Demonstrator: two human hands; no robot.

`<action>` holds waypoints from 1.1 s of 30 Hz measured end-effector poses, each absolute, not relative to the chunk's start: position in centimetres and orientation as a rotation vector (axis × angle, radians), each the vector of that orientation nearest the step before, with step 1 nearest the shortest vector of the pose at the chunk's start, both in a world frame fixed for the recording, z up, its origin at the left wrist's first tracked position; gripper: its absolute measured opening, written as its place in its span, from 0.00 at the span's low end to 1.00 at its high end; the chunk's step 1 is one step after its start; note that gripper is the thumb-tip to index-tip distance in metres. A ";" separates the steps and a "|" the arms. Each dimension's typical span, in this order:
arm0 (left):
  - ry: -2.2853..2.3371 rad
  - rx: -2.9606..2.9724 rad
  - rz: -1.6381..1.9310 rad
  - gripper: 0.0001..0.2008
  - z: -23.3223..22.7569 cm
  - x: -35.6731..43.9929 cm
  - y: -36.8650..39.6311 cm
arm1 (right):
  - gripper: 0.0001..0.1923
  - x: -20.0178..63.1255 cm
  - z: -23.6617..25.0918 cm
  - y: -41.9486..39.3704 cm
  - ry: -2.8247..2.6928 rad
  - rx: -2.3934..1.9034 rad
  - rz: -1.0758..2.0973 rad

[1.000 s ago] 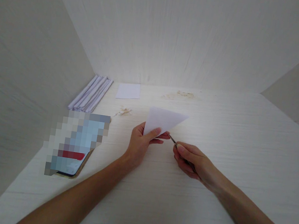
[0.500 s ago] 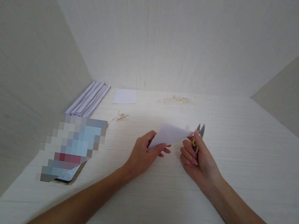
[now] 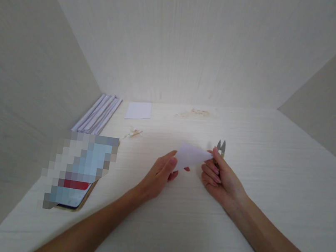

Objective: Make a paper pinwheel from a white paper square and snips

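A white folded piece of paper (image 3: 191,156), tapering to a point on the right, is held between both hands above the table. My left hand (image 3: 161,171) is closed on its wide left end, thumb on top. My right hand (image 3: 219,173) pinches the narrow tip between thumb and forefinger. The same hand also keeps a pair of thread snips (image 3: 221,146) in its palm. Their two pointed metal blades stick up past the forefinger, apart from each other; the handles are mostly hidden by the fingers.
At the left lie a phone (image 3: 81,197), partly pixelated, and a stack of folded white paper strips (image 3: 98,113). Behind are a flat white paper sheet (image 3: 139,110), a small heap of pale scraps (image 3: 134,133) and brownish bits (image 3: 200,112). Pale panels wall in the table.
My left hand has shifted its grip on the paper, its thumb now higher on the left edge. My right hand still pinches the tip and keeps the snips. The view has shifted slightly.
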State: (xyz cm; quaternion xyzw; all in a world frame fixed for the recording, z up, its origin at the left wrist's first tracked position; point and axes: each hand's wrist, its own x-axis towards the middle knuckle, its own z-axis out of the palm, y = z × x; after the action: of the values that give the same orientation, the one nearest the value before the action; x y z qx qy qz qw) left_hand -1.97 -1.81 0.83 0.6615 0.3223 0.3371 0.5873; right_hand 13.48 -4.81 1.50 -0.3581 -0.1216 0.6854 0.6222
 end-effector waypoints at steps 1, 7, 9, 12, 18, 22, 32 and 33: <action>0.768 1.503 0.782 0.27 0.9 -1.9 -1.8 | 0.21 13.5 1.5 -4.8 -0.277 -0.821 1.562; 0.792 1.401 0.750 0.20 0.8 -1.9 -1.3 | 0.15 13.7 1.3 -4.6 -0.349 -0.835 1.511; 0.780 1.377 0.750 0.22 0.6 -2.0 -1.2 | 0.14 13.8 1.4 -4.6 -0.404 -0.849 1.493; 0.782 1.352 0.765 0.27 0.3 -2.1 -1.1 | 0.13 14.0 1.5 -4.6 -0.481 -0.865 1.473; 0.741 1.327 0.718 0.25 0.5 -2.2 -0.9 | 0.12 14.2 1.6 -4.5 -0.483 -0.868 1.445; 0.667 1.296 0.701 0.24 0.8 -2.5 -0.6 | 0.11 14.3 1.5 -4.4 -0.485 -0.859 1.436; 0.591 1.460 0.565 0.23 1.1 -2.8 -0.5 | 0.11 14.4 1.3 -4.4 -0.507 -0.833 1.440; 0.585 1.481 0.560 0.24 1.1 -2.8 -0.5 | 0.11 14.3 1.3 -4.4 -0.509 -0.836 1.448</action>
State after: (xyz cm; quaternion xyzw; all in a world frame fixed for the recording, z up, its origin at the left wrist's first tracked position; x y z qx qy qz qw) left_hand -2.84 -0.47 1.14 0.6556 0.2589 0.2481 0.6645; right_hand 14.33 -4.41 1.29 -0.3667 -0.2231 0.6353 0.6420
